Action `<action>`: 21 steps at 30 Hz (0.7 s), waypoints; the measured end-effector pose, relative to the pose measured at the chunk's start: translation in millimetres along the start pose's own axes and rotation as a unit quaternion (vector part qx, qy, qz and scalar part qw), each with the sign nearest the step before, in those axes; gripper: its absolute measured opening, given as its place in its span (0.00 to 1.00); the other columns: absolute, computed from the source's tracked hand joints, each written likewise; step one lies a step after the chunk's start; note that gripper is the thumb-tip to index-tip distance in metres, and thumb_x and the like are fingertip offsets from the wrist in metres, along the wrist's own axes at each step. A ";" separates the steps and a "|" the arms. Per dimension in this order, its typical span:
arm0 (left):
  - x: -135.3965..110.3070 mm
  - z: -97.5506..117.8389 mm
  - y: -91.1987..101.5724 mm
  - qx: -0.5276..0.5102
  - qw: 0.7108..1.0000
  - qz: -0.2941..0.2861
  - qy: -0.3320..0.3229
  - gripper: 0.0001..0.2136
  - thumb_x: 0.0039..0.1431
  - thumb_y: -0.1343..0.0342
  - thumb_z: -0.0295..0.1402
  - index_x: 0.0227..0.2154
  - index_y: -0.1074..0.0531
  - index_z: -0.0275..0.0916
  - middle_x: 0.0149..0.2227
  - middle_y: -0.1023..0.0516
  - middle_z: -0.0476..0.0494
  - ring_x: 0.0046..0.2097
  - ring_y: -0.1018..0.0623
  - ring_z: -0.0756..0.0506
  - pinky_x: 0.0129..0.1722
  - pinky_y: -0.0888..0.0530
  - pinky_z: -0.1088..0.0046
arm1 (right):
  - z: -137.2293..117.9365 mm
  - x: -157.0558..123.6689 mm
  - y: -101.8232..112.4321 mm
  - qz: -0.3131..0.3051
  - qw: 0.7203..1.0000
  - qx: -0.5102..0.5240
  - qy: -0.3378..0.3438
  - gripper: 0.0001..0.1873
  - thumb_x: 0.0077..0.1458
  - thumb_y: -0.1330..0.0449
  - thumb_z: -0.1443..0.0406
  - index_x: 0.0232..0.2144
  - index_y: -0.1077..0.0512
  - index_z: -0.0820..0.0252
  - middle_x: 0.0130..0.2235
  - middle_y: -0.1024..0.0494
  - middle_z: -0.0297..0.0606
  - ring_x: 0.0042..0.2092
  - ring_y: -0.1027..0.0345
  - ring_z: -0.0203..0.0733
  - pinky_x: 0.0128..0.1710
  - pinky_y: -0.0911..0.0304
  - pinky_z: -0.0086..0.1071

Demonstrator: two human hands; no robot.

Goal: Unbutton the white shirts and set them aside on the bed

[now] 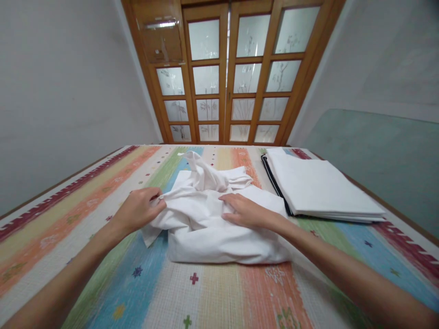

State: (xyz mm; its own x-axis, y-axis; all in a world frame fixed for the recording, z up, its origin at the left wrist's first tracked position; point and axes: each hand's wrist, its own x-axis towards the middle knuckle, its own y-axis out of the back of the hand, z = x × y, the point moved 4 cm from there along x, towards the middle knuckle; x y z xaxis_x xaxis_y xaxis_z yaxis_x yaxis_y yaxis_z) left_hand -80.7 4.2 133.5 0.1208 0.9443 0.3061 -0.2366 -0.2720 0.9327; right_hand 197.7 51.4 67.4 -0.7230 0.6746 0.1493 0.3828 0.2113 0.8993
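A crumpled white cloth (206, 235) lies in the middle of the bed-like surface, its far part bunched into a twisted, raised fold. Whether it is a garment I cannot tell. At its left side, my left hand (146, 210) is closed, pinching the cloth's edge between thumb and fingers. A loose corner hangs down below that hand. My right hand (245, 210) rests on top of the cloth, fingers stretched to the left and the thumb apart from them. The near edge of the cloth forms a thick, smooth fold.
A folded stack of white cloth with dark edging (322, 187) lies to the right. Beneath everything spreads a striped, patterned cover (113, 269). Wooden doors with glass panes (224, 77) stand beyond the far edge. Walls rise on both sides, with a pale green panel (380, 160) at right.
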 end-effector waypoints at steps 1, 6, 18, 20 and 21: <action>-2.6 -1.5 -1.3 0.002 1.000 -0.018 -0.002 0.08 0.50 0.51 0.37 0.23 0.32 0.41 0.25 0.26 0.47 0.29 0.27 0.45 0.31 0.34 0.71 | 2.5 -2.2 -7.2 -0.011 1.000 -0.013 -0.004 0.27 0.58 0.40 0.61 0.57 0.34 0.65 0.57 0.30 0.53 0.57 0.36 0.53 0.56 0.40 0.46; -5.0 26.7 3.2 -0.066 0.991 -0.014 -0.117 0.14 0.48 0.50 0.33 0.39 0.29 0.39 0.40 0.23 0.43 0.43 0.24 0.42 0.44 0.29 0.67 | -17.3 -8.9 -29.4 -0.035 0.991 -0.126 0.034 0.21 0.60 0.41 0.60 0.51 0.29 0.66 0.54 0.29 0.55 0.53 0.35 0.56 0.52 0.37 0.46; 30.7 87.6 -50.7 -0.026 0.994 -0.051 -0.090 0.19 0.58 0.48 0.49 0.38 0.27 0.37 0.38 0.20 0.34 0.41 0.22 0.38 0.40 0.29 0.65 | 0.7 16.3 -23.7 0.046 0.992 -0.119 0.020 0.14 0.57 0.47 0.72 0.44 0.27 0.67 0.47 0.26 0.51 0.49 0.33 0.49 0.51 0.38 0.40; 32.6 83.2 -57.2 -0.002 0.997 -0.059 -0.053 0.17 0.60 0.50 0.46 0.34 0.26 0.37 0.36 0.20 0.33 0.40 0.21 0.36 0.38 0.30 0.66 | 13.3 28.5 -18.4 0.078 0.993 -0.085 0.004 0.15 0.57 0.49 0.73 0.44 0.27 0.66 0.47 0.25 0.51 0.50 0.33 0.48 0.51 0.38 0.39; 32.3 80.4 -58.5 0.010 0.997 -0.060 -0.036 0.16 0.61 0.51 0.44 0.33 0.26 0.37 0.36 0.19 0.32 0.40 0.20 0.36 0.37 0.30 0.66 | 19.7 35.2 -16.3 0.088 0.994 -0.065 -0.001 0.17 0.55 0.50 0.74 0.44 0.27 0.66 0.47 0.24 0.50 0.50 0.32 0.47 0.51 0.38 0.38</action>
State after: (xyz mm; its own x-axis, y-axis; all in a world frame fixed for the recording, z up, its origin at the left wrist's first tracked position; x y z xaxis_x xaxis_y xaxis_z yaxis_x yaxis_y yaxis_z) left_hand 14.6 35.6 104.1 0.2172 0.9547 0.2034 -0.1975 -0.1611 0.9670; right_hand 177.4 85.6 49.8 -0.6498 0.6950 0.3077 0.4250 -0.0033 0.9052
